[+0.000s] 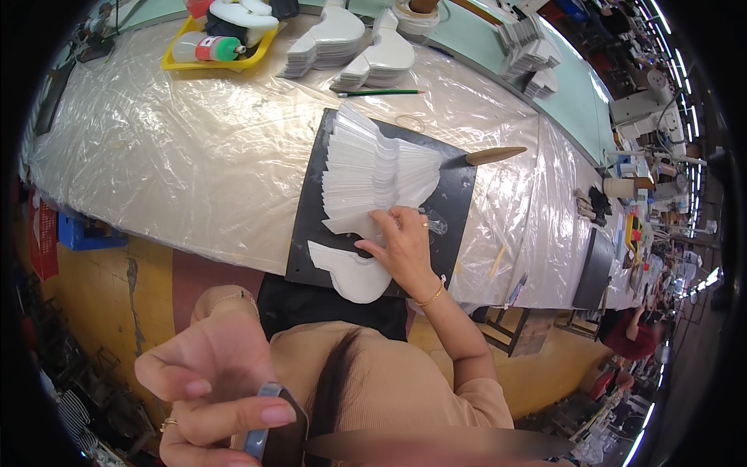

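Observation:
My left hand [222, 366] is raised close in front of me at the lower left. Its fingers are bent round a dark piece with a pale blue edge [282, 428]; what it is cannot be made out. My right hand [405, 245] rests with thumb and fingers apart at the near edge of a fanned row of white cut-out pieces [358, 175]. These overlap on a black board [311, 226]. One separate white curved piece [354, 272] lies nearer me, below that hand. Clear crumpled plastic [436, 222] shows beside the fingers.
A pointed wooden tool [496, 156] juts over the board's right edge. Beyond the board lie a green pencil [381, 93] and white stacks [381, 58]. A yellow tray [175, 56] with a bottle [210, 49] stands far left. Clear film covers the table [171, 148].

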### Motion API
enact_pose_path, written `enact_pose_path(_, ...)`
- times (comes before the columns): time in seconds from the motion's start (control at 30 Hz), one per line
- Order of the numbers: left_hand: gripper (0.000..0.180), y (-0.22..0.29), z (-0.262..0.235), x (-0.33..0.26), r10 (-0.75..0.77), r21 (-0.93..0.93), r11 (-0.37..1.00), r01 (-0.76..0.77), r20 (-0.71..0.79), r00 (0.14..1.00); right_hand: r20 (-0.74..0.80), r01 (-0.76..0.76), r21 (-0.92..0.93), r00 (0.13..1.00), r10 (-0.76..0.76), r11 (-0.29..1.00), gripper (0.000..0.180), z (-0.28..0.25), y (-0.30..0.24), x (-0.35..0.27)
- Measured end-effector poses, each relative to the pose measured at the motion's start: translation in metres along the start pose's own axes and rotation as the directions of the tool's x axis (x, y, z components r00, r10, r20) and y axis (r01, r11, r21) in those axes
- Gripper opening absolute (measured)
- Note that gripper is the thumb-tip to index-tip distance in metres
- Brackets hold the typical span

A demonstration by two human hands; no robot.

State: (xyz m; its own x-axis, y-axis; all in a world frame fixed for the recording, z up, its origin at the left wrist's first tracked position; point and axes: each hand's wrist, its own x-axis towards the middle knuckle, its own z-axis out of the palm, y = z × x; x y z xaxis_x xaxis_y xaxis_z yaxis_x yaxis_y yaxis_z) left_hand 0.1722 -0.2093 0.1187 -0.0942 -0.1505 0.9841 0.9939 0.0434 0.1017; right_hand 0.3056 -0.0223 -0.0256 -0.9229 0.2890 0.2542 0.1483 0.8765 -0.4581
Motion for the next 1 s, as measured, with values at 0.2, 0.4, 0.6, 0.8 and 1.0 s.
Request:
enact_pose_path(0.2, 0.022, 0.002, 0.0, 0.001, 0.002, 0.008, 1.0, -0.002, 0.024, 1.0, -0.054, 0.017, -0.034, 0.998, -0.018, 0.999, 0.054, 0.005, 0.01, 0.011)
enact_pose_path(0.4, 0.023, 0.001, 0.001, 0.0, 0.035, 0.017, 0.999, -0.035, 0.0, 0.999, -0.137, -0.02, -0.025, 0.99, 0.017, 0.999, 0.055, 0.006, 0.011, 0.022)
enact_pose_path(0.6, 0.024, 0.004, 0.0, 0.001, 0.029, 0.058, 0.998, -0.03, 0.013, 0.999, -0.111, -0.041, 0.001, 0.993, 0.041, 0.999, 0.057, 0.002, 0.008, 0.027)
enact_pose_path(0.8, 0.026, 0.003, -0.001, 0.001, 0.036, 0.081, 0.996, -0.036, 0.006, 0.999, -0.168, -0.046, 0.095, 0.984, 0.062, 0.994, 0.036, 0.001, -0.006, 0.031)
enact_pose_path(1.0, 0.027, 0.002, -0.005, 0.0, 0.04, 0.058, 0.998, -0.04, 0.002, 0.999, -0.18, -0.039, 0.229, 0.98, 0.081, 0.973, 0.016, 0.01, -0.027, 0.027)
